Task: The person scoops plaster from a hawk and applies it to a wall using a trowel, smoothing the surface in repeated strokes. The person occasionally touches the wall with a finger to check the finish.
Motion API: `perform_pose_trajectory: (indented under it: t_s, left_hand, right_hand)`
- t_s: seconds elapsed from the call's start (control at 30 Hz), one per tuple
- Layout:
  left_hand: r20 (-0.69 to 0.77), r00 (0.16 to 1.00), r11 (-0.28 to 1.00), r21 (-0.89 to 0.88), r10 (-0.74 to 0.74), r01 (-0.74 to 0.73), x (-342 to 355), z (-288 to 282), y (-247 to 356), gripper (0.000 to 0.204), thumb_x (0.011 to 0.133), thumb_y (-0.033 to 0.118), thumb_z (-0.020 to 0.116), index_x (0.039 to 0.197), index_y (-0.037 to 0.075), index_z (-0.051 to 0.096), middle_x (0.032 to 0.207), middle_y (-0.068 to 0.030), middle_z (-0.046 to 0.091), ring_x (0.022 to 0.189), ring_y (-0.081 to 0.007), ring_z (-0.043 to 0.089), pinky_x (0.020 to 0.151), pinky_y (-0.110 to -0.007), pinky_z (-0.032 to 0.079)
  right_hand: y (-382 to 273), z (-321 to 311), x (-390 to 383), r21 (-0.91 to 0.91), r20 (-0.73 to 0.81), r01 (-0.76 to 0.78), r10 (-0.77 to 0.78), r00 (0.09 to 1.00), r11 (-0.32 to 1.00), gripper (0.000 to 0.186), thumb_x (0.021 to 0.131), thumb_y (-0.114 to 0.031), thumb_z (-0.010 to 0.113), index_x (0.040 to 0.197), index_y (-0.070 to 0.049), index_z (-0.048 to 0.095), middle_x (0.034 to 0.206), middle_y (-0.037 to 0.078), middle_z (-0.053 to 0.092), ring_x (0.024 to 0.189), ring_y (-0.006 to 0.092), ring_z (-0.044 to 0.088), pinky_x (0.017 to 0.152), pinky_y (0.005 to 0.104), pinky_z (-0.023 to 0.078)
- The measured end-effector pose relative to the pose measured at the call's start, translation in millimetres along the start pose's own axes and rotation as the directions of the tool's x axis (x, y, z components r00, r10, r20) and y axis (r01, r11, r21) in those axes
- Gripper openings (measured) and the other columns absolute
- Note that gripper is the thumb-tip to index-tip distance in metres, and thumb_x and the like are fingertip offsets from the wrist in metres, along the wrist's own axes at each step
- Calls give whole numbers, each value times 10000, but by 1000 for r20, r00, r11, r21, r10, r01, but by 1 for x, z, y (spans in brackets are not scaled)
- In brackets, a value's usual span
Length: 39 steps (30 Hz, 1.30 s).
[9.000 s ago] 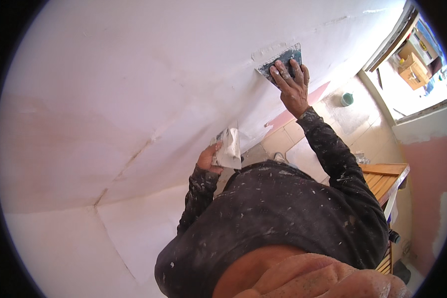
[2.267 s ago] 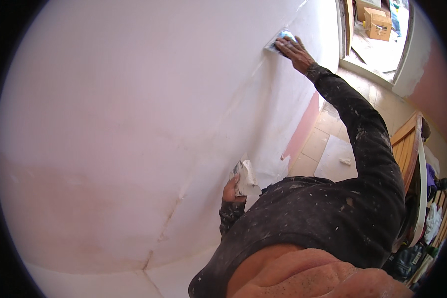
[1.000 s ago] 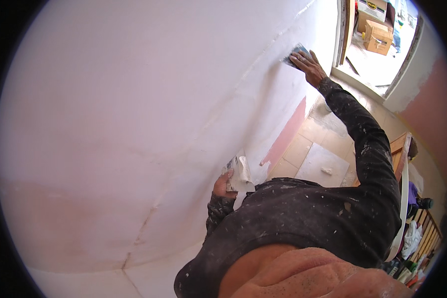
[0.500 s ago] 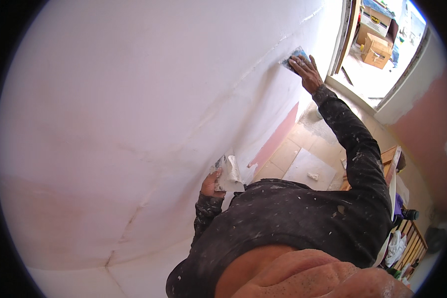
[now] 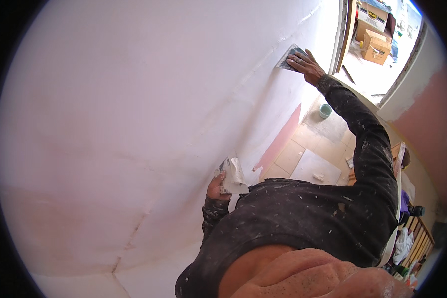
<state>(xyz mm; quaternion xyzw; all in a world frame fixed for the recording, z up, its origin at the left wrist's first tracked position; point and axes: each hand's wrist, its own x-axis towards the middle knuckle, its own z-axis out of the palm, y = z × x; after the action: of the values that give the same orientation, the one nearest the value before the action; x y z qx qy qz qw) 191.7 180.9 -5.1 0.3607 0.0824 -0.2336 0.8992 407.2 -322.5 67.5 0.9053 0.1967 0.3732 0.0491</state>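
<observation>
My right hand [image 5: 307, 66] reaches up and away, its fingers closed over a flat metal plastering blade [image 5: 289, 57] that lies against the wall [image 5: 184, 74]. Pale plaster covers most of this wall, and a thin ridge line runs diagonally below the blade. Low in front of my body, my left hand [image 5: 217, 187] grips a second broad putty knife [image 5: 226, 174]. A thick lump of white plaster [image 5: 237, 178] sits on that knife's face. The left fingers are partly hidden behind it. Plaster specks dot both dark sleeves.
Beyond the doorway [image 5: 338, 39] at the upper right stand cardboard boxes [image 5: 376, 47]. A small bucket [image 5: 325, 111] stands on the tiled floor [image 5: 289, 155], near a white board [image 5: 313, 166] with a plaster lump on it. Wooden slatted furniture [image 5: 420, 243] with cloths is at the lower right.
My right hand's blade now lies at a flatter angle, slightly left along the wall. My left hand with its loaded knife has shifted slightly right. The bucket has come into fuller view.
</observation>
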Motion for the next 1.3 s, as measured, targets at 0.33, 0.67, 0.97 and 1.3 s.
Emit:
perform_pose_trajectory:
  t_s: [0.33, 0.67, 0.97, 1.3]
  left_hand:
    - [64, 998, 1000, -20, -21, 22, 5, -14, 1, 412, 943, 155, 544, 1306, -17, 451, 1197, -152, 611, 1073, -277, 626, 931, -431, 528]
    - [-23, 996, 995, 44, -86, 87, 3, 0, 9, 400, 944, 132, 526, 1308, -17, 454, 1193, -154, 615, 1066, -280, 630, 927, -431, 528]
    - [-32, 999, 999, 41, -13, 14, 3, -15, 3, 429, 923, 145, 555, 1313, -4, 457, 1158, -147, 623, 1021, -287, 641, 885, -436, 541]
    - [24, 998, 996, 72, -57, 55, -3, -2, 11, 412, 910, 175, 589, 1276, 10, 495, 1092, -132, 646, 966, -269, 655, 834, -413, 556]
  right_hand:
    - [-26, 9, -8, 30, -71, -57, 59, 996, 998, 687, 838, 175, 383, 1390, -222, 477, 1442, 16, 475, 1374, 232, 385, 1178, 505, 188]
    - [18, 12, 33, 208, -320, -60, 126, 939, 976, 606, 858, 139, 379, 1377, -157, 481, 1414, 67, 496, 1346, 288, 412, 1167, 514, 203]
    - [48, 40, 5, 212, -334, -165, 230, 914, 963, 693, 833, 163, 329, 1434, -171, 410, 1441, 104, 462, 1384, 295, 356, 1162, 510, 214]
    - [51, 28, -7, 21, 12, -162, 162, 987, 987, 674, 859, 146, 322, 1425, -204, 428, 1494, 43, 405, 1410, 251, 323, 1182, 504, 173]
